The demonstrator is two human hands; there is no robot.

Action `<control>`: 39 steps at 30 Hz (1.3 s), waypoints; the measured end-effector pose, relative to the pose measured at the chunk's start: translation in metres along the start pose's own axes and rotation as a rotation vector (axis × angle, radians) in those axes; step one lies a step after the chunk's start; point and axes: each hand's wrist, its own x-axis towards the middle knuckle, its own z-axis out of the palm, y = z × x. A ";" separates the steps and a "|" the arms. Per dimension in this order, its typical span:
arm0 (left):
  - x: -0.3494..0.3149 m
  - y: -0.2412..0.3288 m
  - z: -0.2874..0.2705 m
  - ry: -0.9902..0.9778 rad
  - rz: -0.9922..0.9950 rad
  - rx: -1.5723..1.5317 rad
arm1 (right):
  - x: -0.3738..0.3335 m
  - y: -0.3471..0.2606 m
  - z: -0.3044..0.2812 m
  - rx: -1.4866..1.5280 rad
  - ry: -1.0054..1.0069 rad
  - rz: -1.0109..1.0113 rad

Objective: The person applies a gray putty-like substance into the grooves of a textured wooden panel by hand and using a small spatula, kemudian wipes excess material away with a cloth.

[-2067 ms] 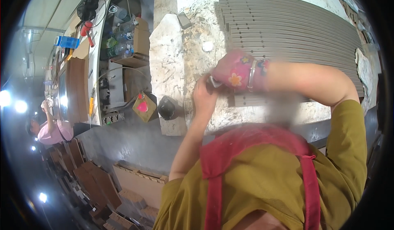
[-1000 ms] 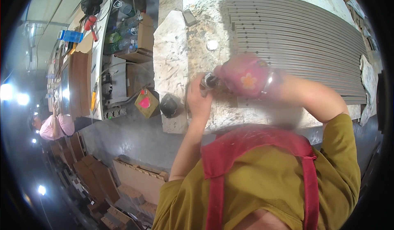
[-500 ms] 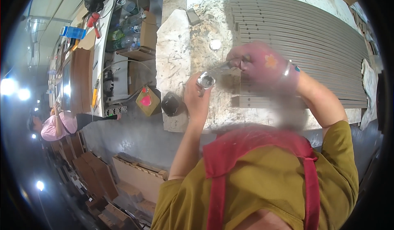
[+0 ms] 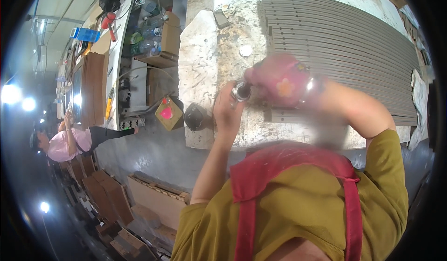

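My bare left hand [image 4: 227, 109] is wrapped round a small shiny silver cylinder [image 4: 241, 92], whose round, dark end faces up. My right hand [image 4: 279, 80], in a pink glove with flower prints, is closed right beside the cylinder's rim. Blur hides what its fingers hold. Both hands are over the worn white worktable [image 4: 200, 51]. Just beyond them lies a white round disc [image 4: 245, 51]. Left of my left hand stands a black tub [image 4: 194, 116].
A wide row of grey-brown strips [image 4: 340, 46] covers the table's right side. A small grey block [image 4: 221, 18] lies at the far left, a white cloth [image 4: 417, 107] at the right edge. Across the aisle, a person [image 4: 70, 142] in pink stands by another bench.
My right hand has moved left to the cylinder; the blurred silvery thing that stretched from its fingers no longer shows. The cylinder has shifted slightly right and tilted.
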 end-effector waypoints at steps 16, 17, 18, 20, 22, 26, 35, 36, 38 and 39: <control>-0.001 0.000 -0.005 0.008 -0.186 -0.133 | -0.009 0.033 -0.002 0.710 0.030 0.316; -0.001 -0.002 -0.004 0.039 -0.107 -0.116 | -0.008 0.033 -0.001 0.672 0.044 0.305; -0.002 -0.003 -0.003 0.071 -0.028 -0.099 | -0.008 0.034 0.000 0.634 0.058 0.292; -0.002 -0.006 -0.003 0.082 -0.013 -0.083 | -0.007 0.036 0.001 0.552 0.089 0.267; -0.003 -0.007 -0.004 0.092 -0.030 -0.081 | -0.008 0.040 -0.010 0.661 0.129 0.245; -0.004 -0.005 -0.007 0.101 -0.086 -0.085 | -0.003 0.047 -0.003 0.774 0.121 0.304; -0.011 -0.011 -0.010 0.112 -0.174 -0.063 | -0.010 0.036 0.003 0.112 0.067 -0.029; -0.014 -0.014 -0.009 0.108 -0.208 -0.066 | -0.009 0.038 0.001 0.045 0.104 -0.091; -0.020 -0.016 -0.008 0.062 -0.331 -0.119 | 0.002 0.042 0.001 0.247 0.199 0.013; -0.023 -0.018 -0.006 0.040 -0.392 -0.145 | 0.011 0.037 0.001 0.400 0.181 0.169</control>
